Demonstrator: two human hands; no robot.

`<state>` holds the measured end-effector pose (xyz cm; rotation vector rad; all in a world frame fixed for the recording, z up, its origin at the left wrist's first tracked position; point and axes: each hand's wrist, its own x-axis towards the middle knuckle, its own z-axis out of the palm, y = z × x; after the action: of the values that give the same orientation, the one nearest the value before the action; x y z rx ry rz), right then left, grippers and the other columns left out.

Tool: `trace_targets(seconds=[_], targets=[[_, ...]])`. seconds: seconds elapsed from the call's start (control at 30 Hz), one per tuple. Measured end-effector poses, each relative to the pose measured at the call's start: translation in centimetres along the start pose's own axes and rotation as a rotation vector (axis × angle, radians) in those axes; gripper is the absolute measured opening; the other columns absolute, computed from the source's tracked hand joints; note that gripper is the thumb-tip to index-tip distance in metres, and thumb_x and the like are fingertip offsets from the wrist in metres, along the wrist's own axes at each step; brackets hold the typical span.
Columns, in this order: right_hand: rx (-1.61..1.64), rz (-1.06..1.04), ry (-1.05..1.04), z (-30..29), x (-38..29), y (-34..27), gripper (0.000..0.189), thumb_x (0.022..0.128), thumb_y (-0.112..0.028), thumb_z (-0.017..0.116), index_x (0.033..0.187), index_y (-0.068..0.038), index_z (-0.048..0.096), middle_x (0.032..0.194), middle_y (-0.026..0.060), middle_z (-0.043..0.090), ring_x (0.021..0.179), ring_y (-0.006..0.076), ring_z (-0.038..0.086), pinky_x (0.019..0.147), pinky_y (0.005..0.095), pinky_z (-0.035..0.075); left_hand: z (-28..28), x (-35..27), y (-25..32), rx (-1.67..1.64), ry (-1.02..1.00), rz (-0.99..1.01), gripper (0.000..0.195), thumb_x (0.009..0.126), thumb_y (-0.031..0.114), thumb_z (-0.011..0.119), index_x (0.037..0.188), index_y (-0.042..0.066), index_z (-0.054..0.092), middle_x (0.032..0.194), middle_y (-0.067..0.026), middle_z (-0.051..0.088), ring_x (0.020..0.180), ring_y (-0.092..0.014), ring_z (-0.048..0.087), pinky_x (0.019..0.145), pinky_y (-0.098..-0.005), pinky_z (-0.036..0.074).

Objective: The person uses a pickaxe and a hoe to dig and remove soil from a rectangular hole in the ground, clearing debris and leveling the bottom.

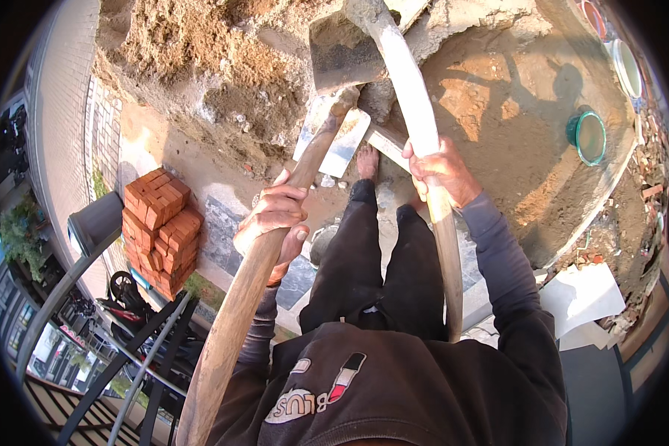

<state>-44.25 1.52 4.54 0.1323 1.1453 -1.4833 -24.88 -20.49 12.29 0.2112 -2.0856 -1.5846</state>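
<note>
My left hand (273,220) is closed around a wooden hoe handle (240,301), which slants from the lower left up to a pale, sunlit metal blade (334,139) near my bare foot. In my right hand (443,173) is a second hoe handle (412,83), bleached white by sunlight along its upper part. Its mud-caked head is at the top edge, beside a dark, dirt-smeared blade (345,53). Both blades are close to a heap of brown sand (217,72). How the dark blade joins its handle is partly hidden by mud.
Stacked red bricks (159,228) stand at left, near a metal pole frame (83,267) and a parked motorcycle (125,306). A green bucket (588,138) sits on damp ground at right, with rubble beyond. A wooden board (387,146) lies by my feet.
</note>
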Motion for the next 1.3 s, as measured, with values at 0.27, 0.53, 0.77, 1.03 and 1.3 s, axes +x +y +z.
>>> trace_targets(seconds=[0.27, 0.53, 0.77, 1.03, 1.3], targets=[[0.155, 0.050, -0.032, 0.6, -3.9, -0.8, 0.027, 0.071, -0.006, 0.065, 0.095, 0.001, 0.055, 0.064, 0.0061, 0.053, 0.045, 0.0148, 0.054, 0.040, 0.0309, 0.047, 0.1, -1.0, 0.5, -0.026, -0.076, -0.036, 0.017, 0.075, 0.006, 0.078, 0.080, 0.006, 0.062, 0.076, -0.0092, 0.065, 0.091, -0.031, 0.066, 0.104, -0.0582, 0.037], [-0.115, 0.052, 0.114, 0.6, -0.2, -0.1, 0.021, 0.074, -0.006, 0.064, 0.093, 0.000, 0.055, 0.065, 0.0052, 0.054, 0.045, 0.0131, 0.054, 0.039, 0.0288, 0.045, 1.1, 0.2, 0.3, -0.002, -0.177, 0.002, 0.019, 0.079, 0.012, 0.078, 0.078, 0.007, 0.060, 0.074, -0.0089, 0.065, 0.086, -0.030, 0.066, 0.103, -0.0602, 0.039], [-0.075, -0.030, 0.024, 0.8, -0.4, -0.1, 0.023, 0.073, -0.003, 0.064, 0.094, 0.001, 0.056, 0.065, 0.0063, 0.055, 0.046, 0.0139, 0.055, 0.039, 0.0290, 0.046, 1.1, 0.3, 0.0, -0.025, -0.090, 0.008, 0.017, 0.077, 0.006, 0.077, 0.077, 0.007, 0.060, 0.073, -0.0073, 0.064, 0.085, -0.028, 0.066, 0.102, -0.0586, 0.040], [-0.034, 0.026, 0.045, 1.6, -2.1, -0.7, 0.022, 0.074, -0.006, 0.064, 0.093, 0.001, 0.055, 0.063, 0.0054, 0.052, 0.045, 0.0142, 0.053, 0.040, 0.0305, 0.045, 1.2, 0.6, -0.3, -0.001, 0.071, 0.007, 0.018, 0.083, 0.009, 0.072, 0.082, 0.006, 0.055, 0.077, -0.0101, 0.059, 0.087, -0.028, 0.061, 0.100, -0.0631, 0.041], [-0.136, 0.092, 0.114, 1.6, 3.7, 0.0, 0.022, 0.072, -0.010, 0.064, 0.089, 0.001, 0.057, 0.061, 0.0048, 0.051, 0.044, 0.0146, 0.052, 0.037, 0.0326, 0.044, 1.0, 2.3, -0.7, -0.062, 0.240, -0.101, 0.014, 0.087, 0.007, 0.063, 0.086, 0.006, 0.049, 0.081, -0.0115, 0.056, 0.090, -0.027, 0.060, 0.102, -0.0602, 0.041]])
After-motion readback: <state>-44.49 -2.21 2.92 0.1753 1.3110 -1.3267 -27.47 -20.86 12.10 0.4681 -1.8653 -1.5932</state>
